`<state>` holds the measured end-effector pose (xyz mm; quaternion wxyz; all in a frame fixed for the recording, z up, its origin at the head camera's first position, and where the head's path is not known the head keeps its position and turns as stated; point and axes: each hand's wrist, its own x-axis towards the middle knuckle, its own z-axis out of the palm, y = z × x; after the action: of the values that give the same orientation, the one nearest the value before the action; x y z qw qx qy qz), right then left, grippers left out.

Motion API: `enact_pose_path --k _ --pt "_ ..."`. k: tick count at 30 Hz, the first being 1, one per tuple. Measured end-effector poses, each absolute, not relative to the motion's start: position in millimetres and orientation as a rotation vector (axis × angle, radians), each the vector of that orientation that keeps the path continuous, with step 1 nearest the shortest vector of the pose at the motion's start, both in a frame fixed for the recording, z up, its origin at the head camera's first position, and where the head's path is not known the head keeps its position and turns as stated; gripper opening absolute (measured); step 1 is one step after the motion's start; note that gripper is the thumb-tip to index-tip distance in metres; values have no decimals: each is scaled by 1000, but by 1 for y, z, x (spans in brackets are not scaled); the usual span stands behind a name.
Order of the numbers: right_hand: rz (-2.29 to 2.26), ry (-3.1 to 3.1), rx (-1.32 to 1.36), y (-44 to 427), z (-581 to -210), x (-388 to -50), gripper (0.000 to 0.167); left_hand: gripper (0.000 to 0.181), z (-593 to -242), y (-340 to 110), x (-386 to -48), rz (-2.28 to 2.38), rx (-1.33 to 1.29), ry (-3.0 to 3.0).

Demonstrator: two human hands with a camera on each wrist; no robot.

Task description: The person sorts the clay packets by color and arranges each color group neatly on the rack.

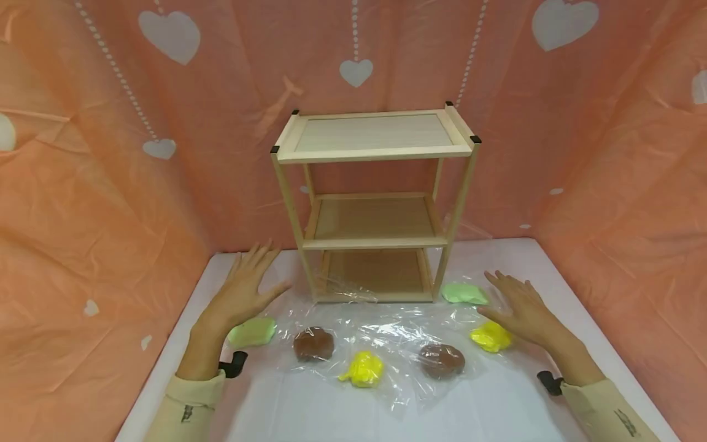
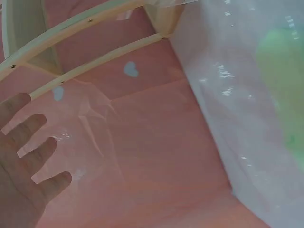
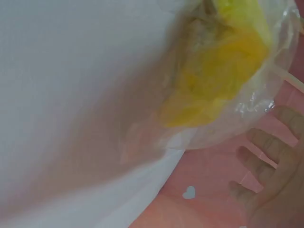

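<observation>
My left hand [image 1: 243, 294] hovers with spread fingers over the table's left side, above a light green lump [image 1: 253, 332] in clear plastic. On the right, my right hand [image 1: 521, 307] is held out flat, fingers apart, close to a yellow lump [image 1: 491, 336] in clear plastic. Neither hand holds anything. Between them lie a brown lump [image 1: 313, 344], a second yellow lump [image 1: 364, 369] and another brown lump [image 1: 442, 360], under or inside clear plastic film. A second light green lump [image 1: 464, 293] sits by the shelf's right leg. What the lumps are made of, I cannot tell.
A three-tier wooden shelf [image 1: 373, 243] with black corner caps stands at the back middle of the white table [image 1: 309, 411]. Orange-pink cloth [image 1: 232, 123] with white hearts hangs behind and on both sides. Crinkled clear film [image 1: 386, 325] spreads in front of the shelf.
</observation>
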<state>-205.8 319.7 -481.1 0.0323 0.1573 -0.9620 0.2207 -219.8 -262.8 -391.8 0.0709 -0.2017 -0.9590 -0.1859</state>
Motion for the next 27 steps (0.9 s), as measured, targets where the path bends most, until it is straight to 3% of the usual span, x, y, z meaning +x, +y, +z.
enact_pose_path --k 15,27 --pt "901 -2948 463 314 -494 -220 90 79 -367 -251 -242 -774 -699 -2766" --pt "896 -2919 432 309 -499 -231 74 62 -359 -234 -259 -1015 -671 -2621"
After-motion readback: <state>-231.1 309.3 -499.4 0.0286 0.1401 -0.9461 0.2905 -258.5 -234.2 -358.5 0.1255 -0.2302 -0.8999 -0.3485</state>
